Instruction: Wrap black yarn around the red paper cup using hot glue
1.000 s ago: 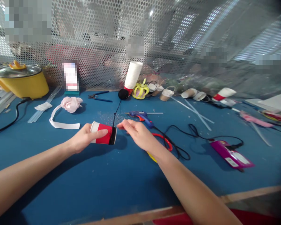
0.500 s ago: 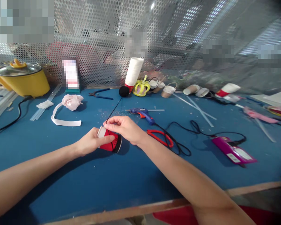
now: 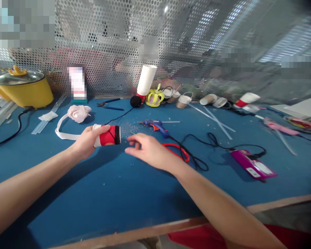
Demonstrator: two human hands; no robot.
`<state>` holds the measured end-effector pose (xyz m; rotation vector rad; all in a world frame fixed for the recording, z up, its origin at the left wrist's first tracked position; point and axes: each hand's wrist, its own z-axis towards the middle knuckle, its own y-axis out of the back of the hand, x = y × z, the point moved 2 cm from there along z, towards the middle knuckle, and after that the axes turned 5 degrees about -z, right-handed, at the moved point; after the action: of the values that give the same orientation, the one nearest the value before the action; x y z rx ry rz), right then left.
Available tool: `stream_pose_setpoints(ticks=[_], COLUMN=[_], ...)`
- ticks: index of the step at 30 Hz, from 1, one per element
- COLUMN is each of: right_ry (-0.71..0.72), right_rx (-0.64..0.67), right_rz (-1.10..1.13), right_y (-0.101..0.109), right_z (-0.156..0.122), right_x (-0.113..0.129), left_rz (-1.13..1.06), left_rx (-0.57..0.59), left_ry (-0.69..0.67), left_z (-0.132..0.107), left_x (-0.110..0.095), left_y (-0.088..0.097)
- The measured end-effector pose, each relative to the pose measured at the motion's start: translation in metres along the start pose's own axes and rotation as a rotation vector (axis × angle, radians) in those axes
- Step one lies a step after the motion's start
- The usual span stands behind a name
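Head view: paper cup (image 3: 105, 139) and left hand (image 3: 86, 141) have shifted up and leftward since the preceding frame, while the right hand (image 3: 146, 150) has parted from the cup. Left fingers grip the cup, held sideways above the blue table (image 3: 129, 197). Right fingers, loosely curled and apart, hover just beside its black-banded end. Black yarn (image 3: 121, 116) runs from the cup to a ball (image 3: 135, 101) behind.

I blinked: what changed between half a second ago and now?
The left hand carried the red-and-white cup leftward and away from the person; the right hand released the black yarn and is apart from the cup. The glue gun and pliers stayed put.
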<state>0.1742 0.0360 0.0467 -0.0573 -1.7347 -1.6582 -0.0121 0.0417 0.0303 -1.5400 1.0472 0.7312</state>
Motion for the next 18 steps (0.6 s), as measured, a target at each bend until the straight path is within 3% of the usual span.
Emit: stream_pose_setpoints(ticks=[6, 11, 13, 15, 18], right_ry=[0.0, -0.208, -0.217, -0.185, -0.201], right_rx=[0.035, 0.173, 0.157, 0.085, -0.158], right_rz=[0.13, 0.499, 0.556, 0.596, 0.515], right_y=[-0.038, -0.043, -0.029, -0.002, 0.054], right_z=[-0.002, -0.005, -0.01, -0.02, -0.052], right_x=[0.004, 0.002, 0.003, 0.003, -0.006], left_rz=[0.042, 0.029, 0.005, -0.002, 0.006], left_rx=[0.045, 0.103, 0.067, 0.012, -0.04], left_ry=[0.083, 0.104, 0.084, 0.066, 0.056], left_z=[-0.006, -0.004, -0.001, 0.002, 0.007], left_x=[0.007, 0.005, 0.004, 0.004, 0.006], left_y=[-0.003, -0.001, 0.001, 0.003, 0.008])
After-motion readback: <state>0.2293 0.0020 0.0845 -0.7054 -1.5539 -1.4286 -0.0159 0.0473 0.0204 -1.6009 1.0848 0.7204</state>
